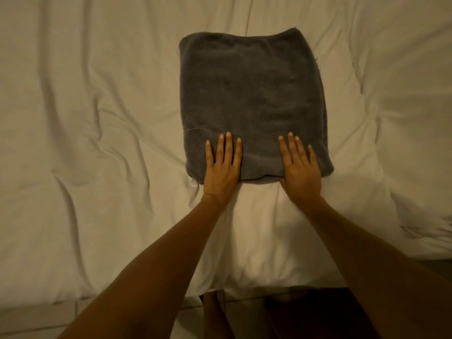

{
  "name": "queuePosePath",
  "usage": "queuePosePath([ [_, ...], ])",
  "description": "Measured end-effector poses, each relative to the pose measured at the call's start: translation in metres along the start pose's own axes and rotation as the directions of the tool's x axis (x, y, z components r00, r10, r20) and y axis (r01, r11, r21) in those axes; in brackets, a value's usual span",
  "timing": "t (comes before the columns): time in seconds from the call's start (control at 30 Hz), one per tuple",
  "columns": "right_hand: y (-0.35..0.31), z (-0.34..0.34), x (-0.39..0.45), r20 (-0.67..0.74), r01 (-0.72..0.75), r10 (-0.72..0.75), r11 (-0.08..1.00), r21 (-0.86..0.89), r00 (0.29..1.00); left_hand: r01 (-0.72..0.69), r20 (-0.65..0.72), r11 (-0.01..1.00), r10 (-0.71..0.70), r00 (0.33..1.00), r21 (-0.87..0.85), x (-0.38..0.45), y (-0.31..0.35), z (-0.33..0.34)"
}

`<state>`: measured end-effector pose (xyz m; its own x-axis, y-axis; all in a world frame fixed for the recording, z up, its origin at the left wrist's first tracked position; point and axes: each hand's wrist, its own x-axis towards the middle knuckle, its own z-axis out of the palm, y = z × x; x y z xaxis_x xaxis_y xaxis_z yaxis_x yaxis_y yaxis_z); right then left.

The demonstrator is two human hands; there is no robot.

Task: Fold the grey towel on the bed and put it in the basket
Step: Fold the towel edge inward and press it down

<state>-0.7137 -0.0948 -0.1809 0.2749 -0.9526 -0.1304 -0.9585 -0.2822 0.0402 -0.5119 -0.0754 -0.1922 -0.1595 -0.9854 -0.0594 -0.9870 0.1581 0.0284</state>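
The grey towel (252, 94) lies folded into a thick rectangle on the white bed (97, 118), a little right of centre. My left hand (222, 167) rests flat on the towel's near left corner, fingers spread and pointing away from me. My right hand (299, 167) lies flat on the near right part, with its thumb tucked under the near edge. Both palms overlap the near edge of the towel. No basket is in view.
The rumpled white duvet spreads far to the left and right of the towel. The bed's near edge runs along the bottom, with pale floor (190, 321) and a dark area (318, 314) below it.
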Motion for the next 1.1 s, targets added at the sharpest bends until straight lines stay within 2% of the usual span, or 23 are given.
queuePosePath([
  [0.13, -0.001, -0.002, 0.003, 0.034, -0.026, 0.026, 1.000, 0.013, 0.999, -0.032, -0.015, 0.999, 0.032, 0.999, 0.010, 0.003, -0.008, 0.001],
  [0.23, -0.003, -0.009, 0.008, 0.058, -0.025, 0.023, 0.999, 0.025, 0.998, 0.018, 0.052, 0.998, -0.020, 0.998, 0.054, 0.008, -0.014, -0.008],
  [0.33, -0.007, -0.021, 0.019, 0.113, -0.034, 0.030, 0.999, 0.032, 0.993, 0.017, 0.169, 1.000, -0.018, 0.985, 0.009, 0.015, -0.021, -0.019],
  [0.43, -0.013, -0.030, 0.023, 0.129, -0.053, 0.049, 0.998, 0.028, 0.990, 0.037, 0.197, 0.999, -0.036, 0.980, -0.001, 0.014, -0.025, -0.029],
  [0.67, -0.049, -0.055, -0.014, 0.128, -0.115, 0.104, 0.990, 0.080, 0.986, -0.014, 0.282, 0.995, 0.040, 0.959, -0.094, -0.016, -0.051, -0.059],
  [0.9, -0.125, -0.064, -0.093, 0.249, -0.181, 0.135, 0.969, 0.171, 0.959, -0.079, 0.347, 0.996, 0.087, 0.934, -0.037, -0.099, -0.088, -0.081],
  [1.0, -0.151, -0.061, -0.134, 0.254, -0.175, 0.122, 0.964, 0.200, 0.959, -0.062, 0.325, 0.998, 0.065, 0.944, -0.021, -0.152, -0.095, -0.081],
  [1.1, -0.170, -0.057, -0.163, 0.329, -0.199, 0.131, 0.963, 0.183, 0.935, -0.049, 0.382, 0.998, 0.059, 0.922, -0.034, -0.195, -0.098, -0.075],
])
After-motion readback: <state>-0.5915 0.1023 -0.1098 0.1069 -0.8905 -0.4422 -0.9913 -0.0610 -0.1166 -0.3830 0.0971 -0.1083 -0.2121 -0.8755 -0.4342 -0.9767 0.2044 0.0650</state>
